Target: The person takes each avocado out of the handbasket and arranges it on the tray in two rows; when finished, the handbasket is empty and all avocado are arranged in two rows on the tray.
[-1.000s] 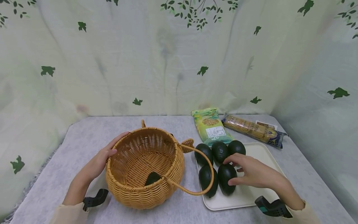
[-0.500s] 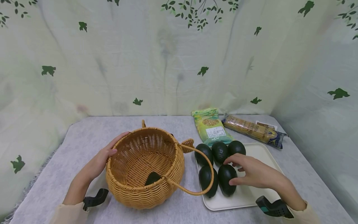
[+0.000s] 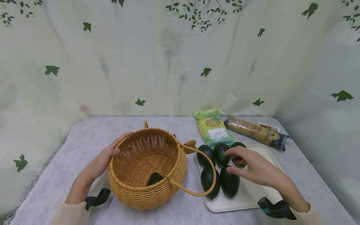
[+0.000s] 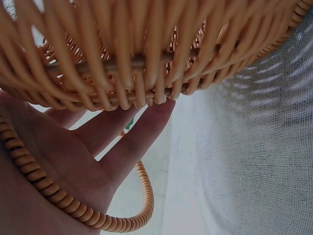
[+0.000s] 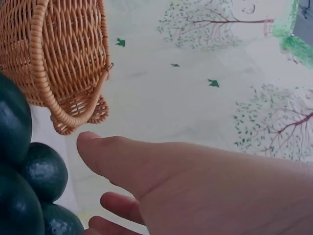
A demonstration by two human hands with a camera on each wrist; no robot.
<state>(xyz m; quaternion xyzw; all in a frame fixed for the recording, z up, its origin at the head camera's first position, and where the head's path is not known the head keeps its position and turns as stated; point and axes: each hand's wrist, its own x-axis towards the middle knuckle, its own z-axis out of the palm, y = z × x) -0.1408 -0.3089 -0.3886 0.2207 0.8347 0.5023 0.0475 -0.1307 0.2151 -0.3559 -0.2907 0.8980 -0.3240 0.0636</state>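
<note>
A round wicker basket [image 3: 146,200] stands with its mouth tilted toward me, and one dark green avocado [image 3: 154,178] lies inside it. My left hand [image 3: 102,161] holds its left rim, thumb over the edge and fingers along the outside. In the left wrist view a loop handle [image 4: 73,208] crosses in front of the left palm [image 4: 68,161]. Over the white tray [image 3: 261,197], my right hand [image 3: 253,164] hovers with spread fingers, holding nothing. Beneath its thumb is the front right avocado [image 3: 230,184]; its fingers overlap the back middle avocado [image 3: 221,153] and the back right avocado [image 3: 238,145].
Two more avocados, the front left avocado [image 3: 209,181] and the back left avocado [image 3: 206,155], sit on the tray, partly behind the basket's right handle [image 3: 194,193]. Behind the tray lie a green-yellow bag [image 3: 215,126] and a long pasta packet [image 3: 254,130].
My right hand has drawn up and back from the front right avocado, its fingers now over the back row. The left hand and basket hold their place.
</note>
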